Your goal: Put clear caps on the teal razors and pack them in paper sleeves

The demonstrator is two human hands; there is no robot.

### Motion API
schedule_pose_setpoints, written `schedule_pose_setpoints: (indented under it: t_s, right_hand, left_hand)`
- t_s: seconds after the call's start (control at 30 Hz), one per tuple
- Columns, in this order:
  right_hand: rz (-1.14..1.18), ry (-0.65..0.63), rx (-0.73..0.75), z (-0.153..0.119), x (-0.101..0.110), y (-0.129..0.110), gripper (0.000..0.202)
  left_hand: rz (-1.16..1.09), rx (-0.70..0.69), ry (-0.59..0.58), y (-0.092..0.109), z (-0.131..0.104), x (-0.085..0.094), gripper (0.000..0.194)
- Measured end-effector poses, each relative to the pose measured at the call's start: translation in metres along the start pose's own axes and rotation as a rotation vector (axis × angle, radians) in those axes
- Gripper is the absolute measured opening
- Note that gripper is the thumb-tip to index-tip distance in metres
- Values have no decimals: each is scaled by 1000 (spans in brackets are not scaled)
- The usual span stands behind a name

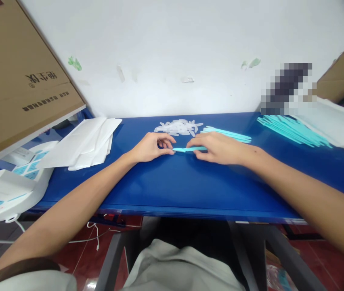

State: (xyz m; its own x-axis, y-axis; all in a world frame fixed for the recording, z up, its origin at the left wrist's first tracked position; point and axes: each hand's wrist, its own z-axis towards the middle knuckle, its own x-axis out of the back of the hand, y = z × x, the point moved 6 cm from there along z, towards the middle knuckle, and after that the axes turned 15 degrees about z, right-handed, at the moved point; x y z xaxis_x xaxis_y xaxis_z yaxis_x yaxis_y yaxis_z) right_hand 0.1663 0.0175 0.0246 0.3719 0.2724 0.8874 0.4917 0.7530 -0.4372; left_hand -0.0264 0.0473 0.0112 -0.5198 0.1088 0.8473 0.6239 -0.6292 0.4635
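Over the blue table (172, 186), a slim turquoise stick (186, 150) lies nearly level between my two hands; its shape resembles an eyebrow razor. My right hand (217, 148) is closed around the stick's right part, thumb below and fingers above. At the stick's left tip, the thumb and a finger of my left hand (152, 146) are pinched, with the other fingers curled. Just behind the hands lies a pile of small translucent plastic pieces (179, 127), like narrow covers. Similar turquoise sticks (229, 135) lie in a bunch behind my right hand, which partly hides them.
White paper-like sheets or bags (90, 141) lie on the left, beside a white power strip (35, 178). A large cardboard box (23, 81) stands at far left. More turquoise sticks (294, 130) and a whitish plastic bag (332, 123) are on the right. A white wall (166, 52) rises behind the table.
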Motion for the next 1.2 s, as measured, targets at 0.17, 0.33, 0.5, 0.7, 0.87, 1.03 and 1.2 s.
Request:
schedule_pose_setpoints:
  t_s: [0.17, 0.33, 0.5, 0.7, 0.87, 1.03, 1.2]
  right_hand:
    - [-38, 11, 17, 1, -4, -2, 38]
    - [-1, 45, 12, 3, -10, -3, 38]
    - [143, 75, -35, 3, -9, 3, 34]
    - [366, 142, -87, 3, -2, 3, 38]
    - [495, 119, -111, 4, -3, -2, 39]
    - [511, 82, -95, 3, -7, -7, 40]
    - [471, 129, -64, 2, -5, -6, 38]
  left_hand:
    - [13, -4, 12, 1, -1, 0, 32]
    - [35, -41, 46, 10, -2, -4, 29]
    - [8, -40, 97, 13, -2, -3, 32]
    - [254, -88, 95, 13, -2, 4, 43]
    - [344, -123, 125, 23, -5, 1, 50]
    - [352, -129, 121, 32, -6, -8, 51]
    - [309, -151, 113, 32, -5, -3, 48]
